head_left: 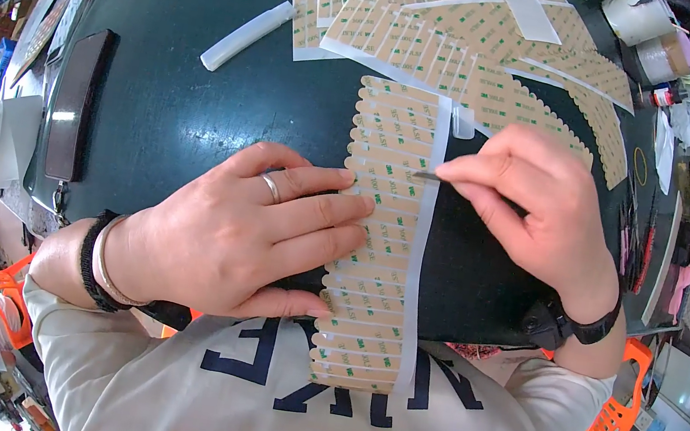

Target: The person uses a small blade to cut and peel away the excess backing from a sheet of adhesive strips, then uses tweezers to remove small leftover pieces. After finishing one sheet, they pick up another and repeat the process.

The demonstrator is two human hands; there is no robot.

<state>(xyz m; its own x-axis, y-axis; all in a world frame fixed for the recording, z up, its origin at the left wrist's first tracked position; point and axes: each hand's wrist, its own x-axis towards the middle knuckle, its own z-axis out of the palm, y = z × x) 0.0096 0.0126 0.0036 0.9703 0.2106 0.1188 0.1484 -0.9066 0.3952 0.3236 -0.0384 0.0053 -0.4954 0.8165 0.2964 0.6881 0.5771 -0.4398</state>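
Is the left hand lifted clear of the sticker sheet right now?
No. The left hand lies flat with its fingers pressing on the tan sticker sheet, while the right hand holds tweezers at it.

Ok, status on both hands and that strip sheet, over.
Left hand flat on the tan strip sheet, pinning it. Right hand pinching tweezers, tip on a strip. More strip sheets piled beyond, not touching either hand.
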